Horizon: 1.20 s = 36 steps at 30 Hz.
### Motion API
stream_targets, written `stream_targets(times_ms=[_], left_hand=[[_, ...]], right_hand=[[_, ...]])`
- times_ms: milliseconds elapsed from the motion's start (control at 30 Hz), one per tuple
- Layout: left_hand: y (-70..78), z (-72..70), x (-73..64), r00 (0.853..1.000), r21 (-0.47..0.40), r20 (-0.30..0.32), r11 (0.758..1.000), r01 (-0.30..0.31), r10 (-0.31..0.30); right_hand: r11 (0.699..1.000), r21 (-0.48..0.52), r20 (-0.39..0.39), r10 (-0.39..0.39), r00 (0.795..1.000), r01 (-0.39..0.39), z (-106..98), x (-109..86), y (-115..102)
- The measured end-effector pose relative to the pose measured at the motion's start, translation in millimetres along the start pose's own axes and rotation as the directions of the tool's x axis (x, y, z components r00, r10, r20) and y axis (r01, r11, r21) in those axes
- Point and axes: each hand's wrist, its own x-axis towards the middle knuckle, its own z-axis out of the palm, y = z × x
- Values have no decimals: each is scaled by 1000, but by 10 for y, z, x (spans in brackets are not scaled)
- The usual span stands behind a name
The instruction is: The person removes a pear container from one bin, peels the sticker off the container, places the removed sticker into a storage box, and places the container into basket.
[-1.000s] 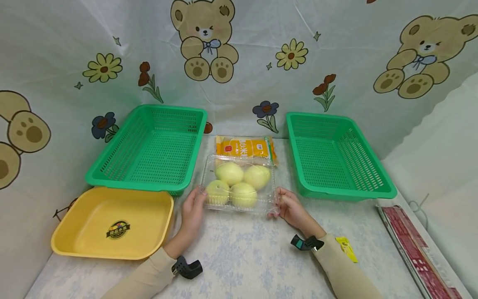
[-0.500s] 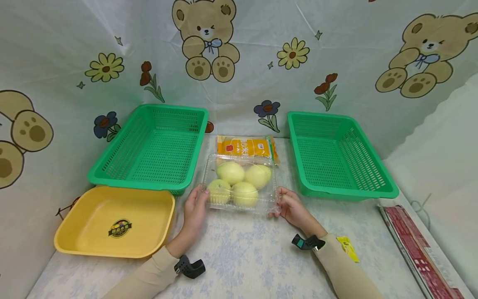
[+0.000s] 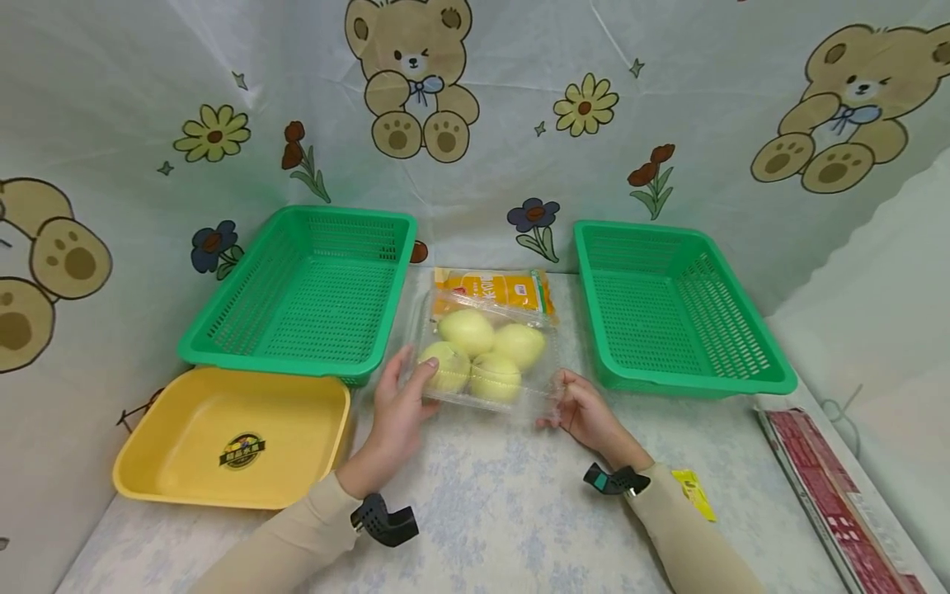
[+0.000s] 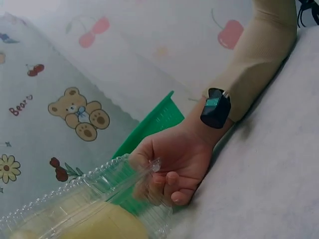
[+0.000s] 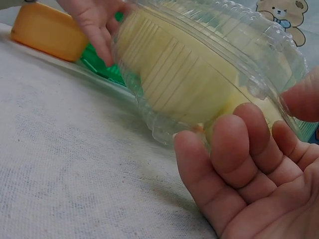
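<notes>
A clear plastic clamshell box (image 3: 527, 389) with several pale yellow-green round fruits (image 3: 467, 332) inside is in the middle of the table in the head view. My left hand (image 3: 398, 417) grips its left end, thumb over the near left side; the fingers beneath are partly hidden. At the near right corner my right hand (image 3: 588, 417) pinches the box's rim between thumb and curled fingers. The left wrist view shows that right hand (image 4: 174, 157) on the corner of the box (image 4: 107, 174). In the right wrist view the box (image 5: 199, 64) looks tilted.
Behind the box lies an orange food packet (image 3: 493, 286). Green baskets stand at the left (image 3: 319, 313) and right (image 3: 653, 330). A yellow basin (image 3: 282, 445) is at near left. A small yellow sachet (image 3: 693, 495) and a red-and-white flat package (image 3: 824, 495) lie at right.
The box has turned slightly clockwise, its left end moving away and a little right. My left hand has moved right with it, its thumb further onto the box. My right hand stays at the corner.
</notes>
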Motion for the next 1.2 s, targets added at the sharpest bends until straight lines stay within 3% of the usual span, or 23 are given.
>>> stream_targets(times_ms=[300,433,567,733,833,933,1067,1200], left_hand=[[398,81,5,1000,66,-18,998,7,-6],[547,75,42,1000,80,5,996,28,-28],[672,69,66,998,38,39,998,40,-41],[902,23,81,996,-70,66,995,66,-61],[1090,-58,93,996,-118,67,991,61,-53],[1296,-192,109,997,-130,71,991,20,-10],[1533,-439,144,997,-140,64,989,-43,53],[1677,-736,257,998,-175,10,983,-54,57]], right_hand=[[996,-29,92,-81,992,84,-31,28,40],[995,-3,130,-101,986,102,-36,25,41],[994,35,156,-112,981,108,-48,5,48],[992,-14,144,-122,982,126,-48,1,67],[993,-35,105,-111,988,115,-34,8,69],[994,-49,78,-96,992,100,-21,10,66],[993,-74,68,-87,994,92,-8,10,60],[993,-90,55,-76,996,81,3,8,50]])
